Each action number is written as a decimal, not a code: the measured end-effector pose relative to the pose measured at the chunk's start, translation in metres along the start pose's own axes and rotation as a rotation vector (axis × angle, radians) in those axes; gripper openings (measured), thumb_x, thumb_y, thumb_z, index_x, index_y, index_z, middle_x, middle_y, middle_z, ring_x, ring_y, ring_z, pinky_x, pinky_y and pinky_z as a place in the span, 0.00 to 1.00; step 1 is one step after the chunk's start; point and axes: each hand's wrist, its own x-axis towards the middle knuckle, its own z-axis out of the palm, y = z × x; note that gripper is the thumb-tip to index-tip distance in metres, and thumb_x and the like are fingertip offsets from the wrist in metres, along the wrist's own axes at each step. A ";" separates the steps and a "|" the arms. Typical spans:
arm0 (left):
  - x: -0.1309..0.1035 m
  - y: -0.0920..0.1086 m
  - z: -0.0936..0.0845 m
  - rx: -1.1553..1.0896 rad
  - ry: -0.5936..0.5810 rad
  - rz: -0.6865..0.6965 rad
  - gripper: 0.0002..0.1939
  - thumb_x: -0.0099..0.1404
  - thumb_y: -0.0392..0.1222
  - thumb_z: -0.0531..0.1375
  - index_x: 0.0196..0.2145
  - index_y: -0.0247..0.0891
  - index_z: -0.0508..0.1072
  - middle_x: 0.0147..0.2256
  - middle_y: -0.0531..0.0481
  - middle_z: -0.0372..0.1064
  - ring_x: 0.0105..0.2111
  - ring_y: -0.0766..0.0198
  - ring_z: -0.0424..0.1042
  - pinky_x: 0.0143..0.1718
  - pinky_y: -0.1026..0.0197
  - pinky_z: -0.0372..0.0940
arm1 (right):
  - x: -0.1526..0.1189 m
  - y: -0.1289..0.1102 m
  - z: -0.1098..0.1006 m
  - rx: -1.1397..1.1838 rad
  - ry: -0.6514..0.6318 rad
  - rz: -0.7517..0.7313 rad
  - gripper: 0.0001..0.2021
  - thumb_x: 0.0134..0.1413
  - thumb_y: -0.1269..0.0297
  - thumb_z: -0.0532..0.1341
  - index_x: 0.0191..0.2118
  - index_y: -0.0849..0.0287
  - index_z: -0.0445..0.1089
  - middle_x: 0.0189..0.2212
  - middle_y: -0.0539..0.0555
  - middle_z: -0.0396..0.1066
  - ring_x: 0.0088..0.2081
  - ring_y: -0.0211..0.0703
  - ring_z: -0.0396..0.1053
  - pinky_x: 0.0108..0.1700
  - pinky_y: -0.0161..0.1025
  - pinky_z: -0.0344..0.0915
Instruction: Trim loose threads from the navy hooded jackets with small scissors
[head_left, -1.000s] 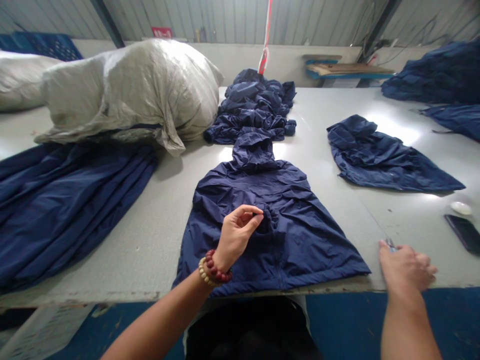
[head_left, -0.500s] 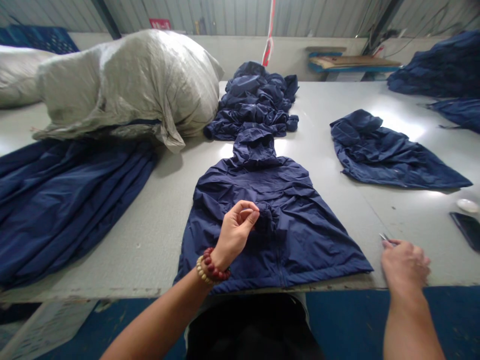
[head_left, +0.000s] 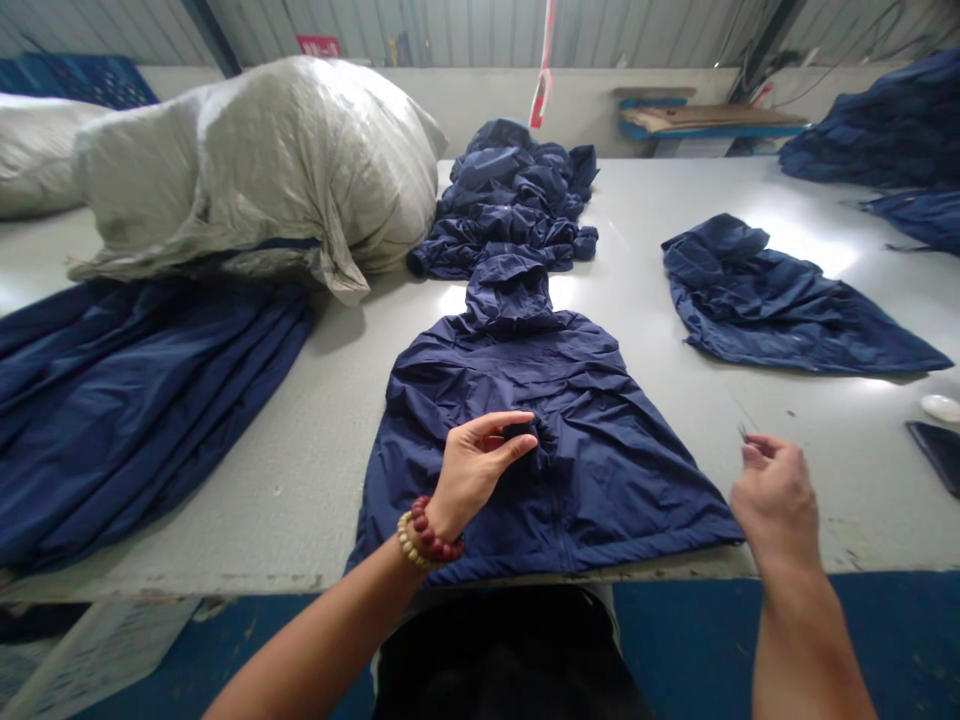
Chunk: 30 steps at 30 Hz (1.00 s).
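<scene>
A navy hooded jacket (head_left: pixel 600 470) lies spread front up on the table, hood pointing away from me. My left hand (head_left: pixel 487 455), with bead bracelets at the wrist, hovers over the jacket's middle. Its thumb and fingers are apart, and I can make out nothing between them. Just behind the fingertips a bunched, dark part of the jacket shows. To the right of the hem, above the table, my right hand (head_left: pixel 776 490) is closed around thread snips (head_left: pixel 743 435). Only their slim metal tips stick out; the rest is hidden in the fist.
Crumpled navy garments (head_left: pixel 510 200) lie beyond the hood. Another navy jacket (head_left: pixel 787 310) rests at the right, near a dark phone (head_left: pixel 937 450) and a white round object (head_left: pixel 940 407). A large pale sack (head_left: pixel 262 160) sits back left, behind navy cloth (head_left: pixel 142 400).
My left hand has opened from a pinch, its thumb and fingers now spread. My right hand has risen off the tabletop and moved left toward the jacket with the snips.
</scene>
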 end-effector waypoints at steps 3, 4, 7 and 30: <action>-0.002 0.001 0.002 0.046 0.006 0.001 0.16 0.60 0.48 0.76 0.44 0.40 0.87 0.39 0.45 0.82 0.30 0.65 0.72 0.29 0.63 0.65 | -0.015 -0.038 -0.003 0.119 -0.049 -0.132 0.20 0.68 0.52 0.53 0.54 0.59 0.70 0.47 0.67 0.75 0.46 0.61 0.73 0.50 0.56 0.68; -0.002 0.001 0.003 0.044 0.008 0.006 0.14 0.61 0.49 0.75 0.42 0.39 0.87 0.39 0.45 0.82 0.32 0.64 0.73 0.30 0.63 0.66 | -0.020 -0.049 -0.004 0.162 -0.078 -0.176 0.20 0.70 0.51 0.53 0.54 0.59 0.70 0.47 0.66 0.75 0.45 0.60 0.73 0.50 0.56 0.69; -0.002 0.002 0.005 0.005 0.017 0.011 0.13 0.62 0.50 0.74 0.38 0.38 0.87 0.39 0.44 0.82 0.34 0.62 0.75 0.34 0.63 0.68 | -0.035 -0.084 -0.006 0.302 -0.187 -0.301 0.19 0.72 0.48 0.54 0.54 0.57 0.71 0.46 0.62 0.76 0.44 0.57 0.74 0.51 0.54 0.69; -0.002 -0.013 0.000 0.009 -0.010 -0.001 0.18 0.68 0.55 0.69 0.35 0.37 0.74 0.27 0.54 0.70 0.25 0.69 0.64 0.28 0.66 0.59 | -0.086 -0.191 -0.030 0.478 -0.381 -0.671 0.13 0.71 0.56 0.64 0.55 0.49 0.79 0.45 0.57 0.77 0.44 0.53 0.76 0.52 0.50 0.74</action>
